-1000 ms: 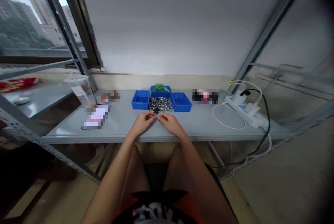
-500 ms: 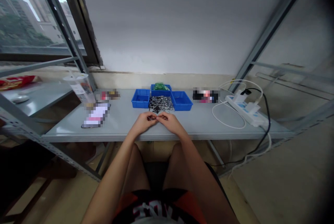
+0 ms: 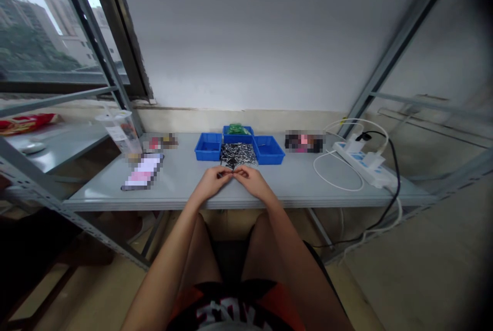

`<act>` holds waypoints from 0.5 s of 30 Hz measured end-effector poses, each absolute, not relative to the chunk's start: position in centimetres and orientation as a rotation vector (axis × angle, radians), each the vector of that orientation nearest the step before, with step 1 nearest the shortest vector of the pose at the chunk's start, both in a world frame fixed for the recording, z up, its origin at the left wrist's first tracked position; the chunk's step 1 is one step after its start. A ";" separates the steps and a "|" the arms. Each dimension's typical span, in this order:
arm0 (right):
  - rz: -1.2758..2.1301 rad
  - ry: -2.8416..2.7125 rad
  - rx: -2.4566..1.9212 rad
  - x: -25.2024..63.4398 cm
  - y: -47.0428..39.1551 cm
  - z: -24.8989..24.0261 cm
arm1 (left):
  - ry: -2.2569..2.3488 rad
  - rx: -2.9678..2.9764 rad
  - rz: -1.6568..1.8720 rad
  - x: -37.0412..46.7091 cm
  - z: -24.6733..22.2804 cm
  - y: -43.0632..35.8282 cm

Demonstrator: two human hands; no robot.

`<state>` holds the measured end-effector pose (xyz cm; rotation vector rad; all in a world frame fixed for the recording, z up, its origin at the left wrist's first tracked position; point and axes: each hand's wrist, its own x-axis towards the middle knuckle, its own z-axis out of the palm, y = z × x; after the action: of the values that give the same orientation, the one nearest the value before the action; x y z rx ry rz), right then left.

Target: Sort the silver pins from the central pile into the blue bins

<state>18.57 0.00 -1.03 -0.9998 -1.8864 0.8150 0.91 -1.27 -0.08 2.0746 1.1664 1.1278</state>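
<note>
My left hand and my right hand meet over the near part of the table, fingertips almost touching. Both are closed in a pinch; a small dark thing seems to sit between the fingertips, too small to name. Just beyond them lies a pile of thin, shiny metal pieces, like screws or pins. Around it stand a left blue tray, a right blue tray and a back blue tray, which holds something green.
To the left are a blurred phone and a clear plastic cup. A blurred dark and pink item lies right of the trays. White cables and a power strip occupy the right end, beside metal shelf posts.
The fingertips have drawn slightly apart, and a small dark thing now shows between them. The trays and pile stay put; the whole view has shifted a little.
</note>
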 end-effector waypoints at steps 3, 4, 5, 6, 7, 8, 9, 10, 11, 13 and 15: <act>0.818 -1.861 -0.998 18.6 -0.1 -1.0 | 1.169 2.082 1.110 0.9 -0.1 -1.3; 0.823 -1.852 -0.998 18.6 -0.1 -1.1 | 1.167 2.085 1.104 0.9 -0.1 -1.3; 0.833 -1.843 -0.999 18.7 -0.1 -1.1 | 1.161 2.090 1.094 0.9 -0.1 -1.3; 0.843 -1.835 -1.000 18.7 -0.1 -1.1 | 1.154 2.097 1.085 0.9 -0.1 -1.4; 0.852 -1.830 -0.997 18.7 -0.1 -1.1 | 1.147 2.105 1.078 0.9 0.0 -1.4; 0.858 -1.829 -0.990 18.7 -0.1 -1.2 | 1.142 2.113 1.072 0.9 0.0 -1.4; 0.860 -1.831 -0.979 18.7 0.0 -1.2 | 1.143 2.115 1.074 0.9 -0.1 -1.3; 0.859 -1.835 -0.968 18.7 0.0 -1.2 | 1.153 2.109 1.084 0.9 -0.1 -1.3; 0.856 -1.838 -0.963 18.7 0.0 -1.2 | 1.172 2.098 1.101 0.9 -0.2 -1.2; 0.841 -1.839 -0.971 18.7 -0.1 -1.2 | 1.225 2.068 1.149 0.8 -0.3 -1.0; 0.818 -1.840 -0.992 18.7 -0.1 -1.1 | 1.275 2.052 1.189 0.7 -0.5 -0.8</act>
<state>18.66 -0.11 -1.12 -0.9918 -1.8397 0.8176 0.73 -0.80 -0.49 2.0515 1.2746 1.1888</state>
